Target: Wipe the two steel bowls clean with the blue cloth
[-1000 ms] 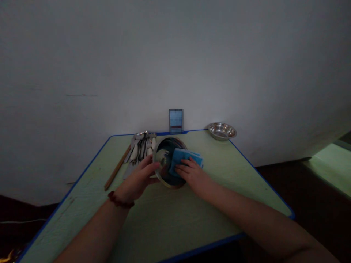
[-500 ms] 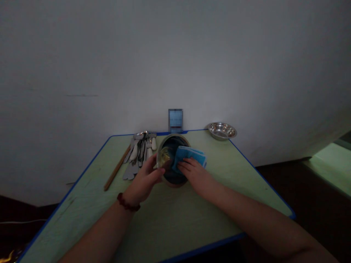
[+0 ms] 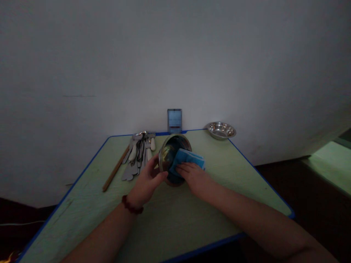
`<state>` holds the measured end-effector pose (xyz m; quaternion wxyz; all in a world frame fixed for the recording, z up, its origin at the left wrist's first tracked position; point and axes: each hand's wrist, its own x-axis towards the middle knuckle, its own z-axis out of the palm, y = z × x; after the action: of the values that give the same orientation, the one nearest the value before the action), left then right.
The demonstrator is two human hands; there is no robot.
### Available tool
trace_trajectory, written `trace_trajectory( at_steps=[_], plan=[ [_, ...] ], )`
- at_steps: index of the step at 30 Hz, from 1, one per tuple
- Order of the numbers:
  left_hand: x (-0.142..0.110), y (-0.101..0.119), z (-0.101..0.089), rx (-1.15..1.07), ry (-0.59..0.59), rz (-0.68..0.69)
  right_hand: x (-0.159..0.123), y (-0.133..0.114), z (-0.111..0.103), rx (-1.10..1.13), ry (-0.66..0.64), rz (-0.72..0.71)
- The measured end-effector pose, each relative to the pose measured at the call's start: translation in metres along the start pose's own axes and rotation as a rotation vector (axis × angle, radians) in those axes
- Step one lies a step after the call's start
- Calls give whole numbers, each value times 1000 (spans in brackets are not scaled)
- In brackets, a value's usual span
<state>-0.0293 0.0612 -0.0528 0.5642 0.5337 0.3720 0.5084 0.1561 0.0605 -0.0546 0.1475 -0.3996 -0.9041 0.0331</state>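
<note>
A shiny metal bowl [image 3: 166, 156] is tilted on its side over the table, its opening facing me and a little to the right. My left hand [image 3: 146, 182] grips the bowl's left rim, with the thumb on the near side and the fingers behind it. In my right hand [image 3: 196, 179] is a folded blue cloth [image 3: 189, 157], pressed against the inside of the bowl. Part of the cloth sticks out past the bowl's right rim. The tips of my right fingers lie on the cloth, and the bowl's lower inside is dark.
Left of the bowl lies a pile of cutlery [image 3: 134, 166], with forks and knives among it. Wooden chopsticks [image 3: 116, 168] lie beside the pile. A shallow metal bowl [image 3: 221, 130] stands at the back right corner of the green table [image 3: 170, 223]. A pixelated upright device [image 3: 174, 121] leans at the wall.
The bowl has turned slightly to the right, and my left hand has shifted right with it. My right hand and the cloth have moved slightly down and left inside the bowl.
</note>
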Motion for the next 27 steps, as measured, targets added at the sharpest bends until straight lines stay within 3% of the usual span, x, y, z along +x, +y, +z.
trace_trajectory(
  at_steps=[27],
  plan=[
    [3, 1, 2, 65, 5, 4, -3, -10, -10, 252, -30, -19]
  ],
)
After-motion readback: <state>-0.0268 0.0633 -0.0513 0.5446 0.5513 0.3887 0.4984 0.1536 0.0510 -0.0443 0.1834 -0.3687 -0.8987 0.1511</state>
